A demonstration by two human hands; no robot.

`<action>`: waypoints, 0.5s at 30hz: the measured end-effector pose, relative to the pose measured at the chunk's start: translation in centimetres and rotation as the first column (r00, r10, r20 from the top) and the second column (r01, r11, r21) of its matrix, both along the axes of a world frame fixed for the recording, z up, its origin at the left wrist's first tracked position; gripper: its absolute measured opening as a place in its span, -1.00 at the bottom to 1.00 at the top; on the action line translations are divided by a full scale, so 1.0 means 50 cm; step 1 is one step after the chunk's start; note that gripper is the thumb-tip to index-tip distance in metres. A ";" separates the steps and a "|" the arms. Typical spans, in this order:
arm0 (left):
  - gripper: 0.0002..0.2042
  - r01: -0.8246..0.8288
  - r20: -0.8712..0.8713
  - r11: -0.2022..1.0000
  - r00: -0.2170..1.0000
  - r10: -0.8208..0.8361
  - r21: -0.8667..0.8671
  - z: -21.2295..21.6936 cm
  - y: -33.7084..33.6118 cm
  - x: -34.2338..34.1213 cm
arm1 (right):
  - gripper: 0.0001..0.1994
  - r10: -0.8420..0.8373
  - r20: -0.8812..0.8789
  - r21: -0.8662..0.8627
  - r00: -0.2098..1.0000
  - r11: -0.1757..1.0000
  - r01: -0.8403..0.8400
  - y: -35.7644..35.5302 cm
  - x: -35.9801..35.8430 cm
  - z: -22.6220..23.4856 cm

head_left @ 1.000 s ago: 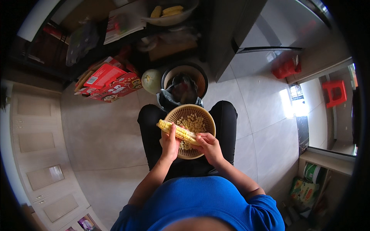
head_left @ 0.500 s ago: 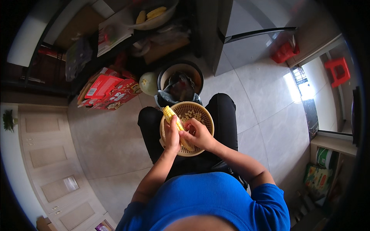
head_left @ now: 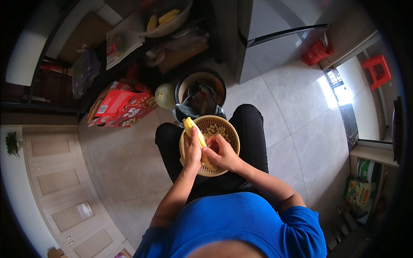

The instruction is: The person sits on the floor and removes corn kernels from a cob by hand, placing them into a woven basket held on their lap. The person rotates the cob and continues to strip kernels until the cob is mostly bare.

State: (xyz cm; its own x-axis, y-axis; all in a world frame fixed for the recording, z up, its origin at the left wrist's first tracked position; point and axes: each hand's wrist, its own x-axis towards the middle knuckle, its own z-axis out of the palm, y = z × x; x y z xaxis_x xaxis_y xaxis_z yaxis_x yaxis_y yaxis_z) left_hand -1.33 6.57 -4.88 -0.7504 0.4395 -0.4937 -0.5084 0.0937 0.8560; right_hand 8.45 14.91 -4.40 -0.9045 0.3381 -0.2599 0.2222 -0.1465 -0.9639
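Note:
An ear of yellow corn (head_left: 188,123) slants over a tan plastic basket (head_left: 236,138) that rests on my lap between my thighs. My left hand (head_left: 192,151) is wrapped round the cob, its thumb lying along the upper part. On the lower half, my right hand (head_left: 225,157) presses its thumb against the kernels with its fingers curled. The far end of the cob still bears full rows, while the near part looks partly stripped. Loose kernels (head_left: 214,130) lie in the bottom of the basket. My hands hide some of the cob and basket.
Beyond my knees stands a round bin (head_left: 222,81) with a dark bag, beside a pale green melon (head_left: 165,95) and red cardboard boxes (head_left: 124,107). More corn sits in a bowl (head_left: 170,29) on the dark shelf. A grey refrigerator (head_left: 284,47) stands at far right.
The view has shifted slightly. My right thumb and fingers have moved a little on the cob; my left hand keeps its hold.

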 end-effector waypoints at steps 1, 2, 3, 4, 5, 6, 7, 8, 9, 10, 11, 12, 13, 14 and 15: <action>-0.52 -0.006 -0.003 1.000 1.000 0.006 -0.011 -0.003 0.001 0.006 | -0.74 -0.047 -0.047 0.089 0.998 0.995 0.051 -0.002 -0.004 -0.006; -0.49 -0.011 -0.006 1.000 1.000 0.011 -0.023 -0.004 0.001 0.009 | -0.75 -0.044 -0.055 0.101 0.998 0.994 0.050 -0.003 -0.005 -0.011; -0.42 0.010 0.052 1.000 0.999 -0.008 -0.028 -0.002 -0.002 0.008 | -0.77 -0.042 -0.063 0.112 0.997 0.993 0.049 -0.005 -0.005 -0.015; -0.42 0.003 0.049 1.000 0.999 -0.002 -0.026 -0.001 -0.002 0.009 | -0.79 -0.039 -0.072 0.123 0.997 0.991 0.048 -0.008 -0.005 -0.021; -0.42 -0.004 0.047 1.000 0.999 0.005 -0.023 -0.001 -0.002 0.009 | -0.80 -0.042 -0.098 0.161 0.994 0.985 0.057 -0.013 -0.004 -0.032; -0.42 -0.014 0.046 1.000 0.999 0.015 -0.021 -0.002 -0.003 0.011 | -0.81 -0.040 -0.113 0.211 0.993 0.975 0.064 -0.016 -0.003 -0.031; -0.42 -0.015 0.058 1.000 0.998 0.017 -0.026 -0.007 -0.006 0.010 | -0.82 -0.038 -0.127 0.260 0.991 0.963 0.070 -0.019 -0.003 -0.030; -0.42 -0.017 0.069 0.999 0.997 0.019 -0.030 -0.013 -0.010 0.008 | -0.83 -0.035 -0.142 0.308 0.989 0.948 0.077 -0.021 -0.003 -0.029; -0.42 -0.017 0.083 0.999 0.996 0.020 -0.034 -0.015 -0.011 0.008 | -0.84 -0.039 -0.130 0.252 0.991 0.965 0.071 -0.024 -0.002 -0.032; -0.43 -0.019 0.074 0.999 0.997 0.022 -0.030 -0.013 -0.011 0.009 | -0.85 -0.042 -0.118 0.195 0.992 0.979 0.065 -0.026 -0.001 -0.039; -0.45 -0.022 0.065 0.999 0.998 0.023 -0.026 -0.006 -0.008 0.010 | -0.86 -0.044 -0.106 0.137 0.993 0.989 0.059 -0.028 -0.001 -0.042; -0.46 -0.026 0.057 0.999 0.998 0.027 -0.024 0.001 -0.007 0.012 | -0.86 -0.071 -0.095 0.014 0.993 0.997 0.072 -0.031 -0.001 -0.042; -0.49 -0.034 0.020 0.999 0.999 0.034 -0.028 0.008 -0.004 0.015 | -0.86 -0.096 -0.079 -0.109 0.992 0.990 0.087 -0.034 -0.004 -0.041; -0.51 -0.042 -0.016 0.999 0.999 0.041 -0.031 0.014 -0.001 0.018 | -0.86 -0.119 -0.060 -0.230 0.991 0.968 0.102 -0.037 -0.007 -0.040; -0.53 -0.050 -0.054 0.998 0.997 0.048 -0.033 0.018 0.000 0.019 | -0.86 -0.136 -0.085 -0.302 0.987 0.947 0.105 -0.037 -0.012 -0.032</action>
State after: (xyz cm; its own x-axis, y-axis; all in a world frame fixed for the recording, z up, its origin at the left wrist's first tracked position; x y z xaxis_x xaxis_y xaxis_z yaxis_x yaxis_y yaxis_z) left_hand -0.40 6.59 -4.00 -0.7965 0.3849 -0.4663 -0.4665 0.0994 0.8789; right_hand 7.87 13.04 -6.00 -0.8888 0.3685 -0.2724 0.0869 -0.4480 -0.8898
